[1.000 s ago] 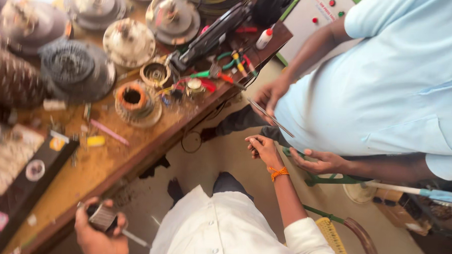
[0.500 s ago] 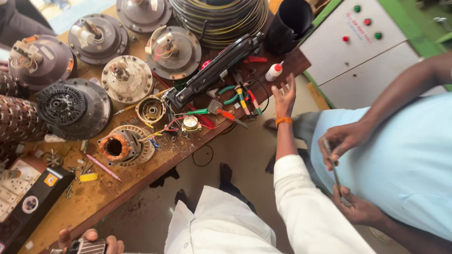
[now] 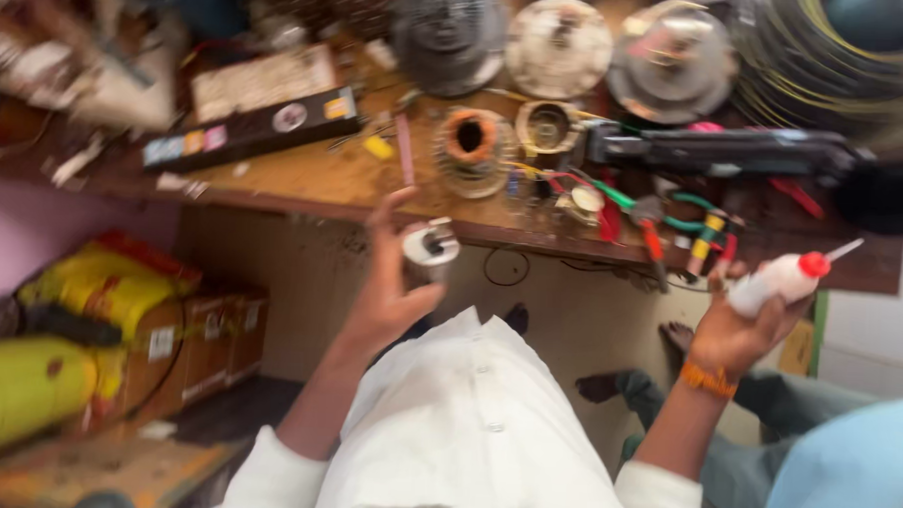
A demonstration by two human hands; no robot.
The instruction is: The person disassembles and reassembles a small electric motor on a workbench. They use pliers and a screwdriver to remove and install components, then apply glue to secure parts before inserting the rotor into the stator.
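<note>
Low in the frame's centre, the left hand (image 3: 385, 297) holds a small grey cylindrical part (image 3: 431, 247) up, its fingers curled around it. At right, the right hand (image 3: 734, 329) grips a white squeeze bottle with a red cap (image 3: 783, 279) (nozzle pointing away from the part), so nothing looks applied yet. Beyond, on the counter (image 3: 304, 179), lie a copper-wound coil (image 3: 469, 139), pliers and round motor housings.

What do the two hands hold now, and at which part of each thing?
Left hand: small grey round metal part, gripped at its lower side. Right hand: white plastic squeeze bottle with red nozzle, gripped around its base.
</note>
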